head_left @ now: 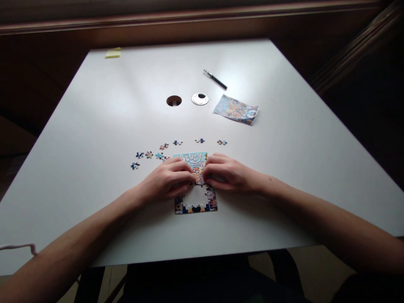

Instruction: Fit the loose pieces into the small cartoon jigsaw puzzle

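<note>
A small, partly assembled jigsaw puzzle point(196, 209) lies flat near the front of the table, with a white gap in its lower middle. My left hand point(168, 176) rests over its left side, fingers curled and tips pressed to the picture just above the gap. From the other side, my right hand point(229, 173) bends its fingers onto the same area, thumb and fingers closed near the left fingertips. Whether a single piece is pinched there is hidden. Loose jigsaw pieces point(149, 155) are scattered beyond and left of my left hand.
Further back lie a creased picture sheet point(237, 109), a black pen point(215, 79) and a round metal cover point(200, 99) beside a cable hole point(174, 101). Yellow sticky notes point(112, 53) sit at the far left corner. A white cable point(19, 246) crosses the near left.
</note>
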Demonstrator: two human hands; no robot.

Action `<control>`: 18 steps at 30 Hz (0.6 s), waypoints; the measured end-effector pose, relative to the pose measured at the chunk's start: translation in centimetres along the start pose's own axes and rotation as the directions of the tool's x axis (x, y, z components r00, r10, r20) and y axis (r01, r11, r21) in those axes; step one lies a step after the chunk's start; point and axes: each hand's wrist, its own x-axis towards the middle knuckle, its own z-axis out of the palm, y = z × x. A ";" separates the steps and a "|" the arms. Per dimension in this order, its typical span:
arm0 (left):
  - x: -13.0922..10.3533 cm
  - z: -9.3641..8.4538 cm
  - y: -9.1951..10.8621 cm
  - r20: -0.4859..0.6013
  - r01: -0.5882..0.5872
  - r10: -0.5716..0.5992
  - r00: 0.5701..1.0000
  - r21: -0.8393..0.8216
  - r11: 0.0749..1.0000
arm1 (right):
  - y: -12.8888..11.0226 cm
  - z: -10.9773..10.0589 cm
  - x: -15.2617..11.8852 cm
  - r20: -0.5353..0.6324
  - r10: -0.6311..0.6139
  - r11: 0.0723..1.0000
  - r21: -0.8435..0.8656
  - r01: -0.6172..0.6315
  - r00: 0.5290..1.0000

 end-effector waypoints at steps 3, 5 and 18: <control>0.1 0.0 0.1 -0.011 0.000 0.000 1.000 -0.006 1.000 | 0.0 0.1 0.0 -0.003 -0.004 1.000 -0.002 0.004 1.000; 0.2 -0.1 0.2 -0.017 0.006 -0.006 1.000 -0.006 1.000 | 0.0 0.1 0.0 -0.001 -0.003 1.000 -0.003 0.003 1.000; 0.3 -0.1 0.2 -0.017 0.022 -0.022 1.000 -0.009 1.000 | 0.1 0.1 -0.1 0.007 0.010 1.000 -0.006 -0.010 1.000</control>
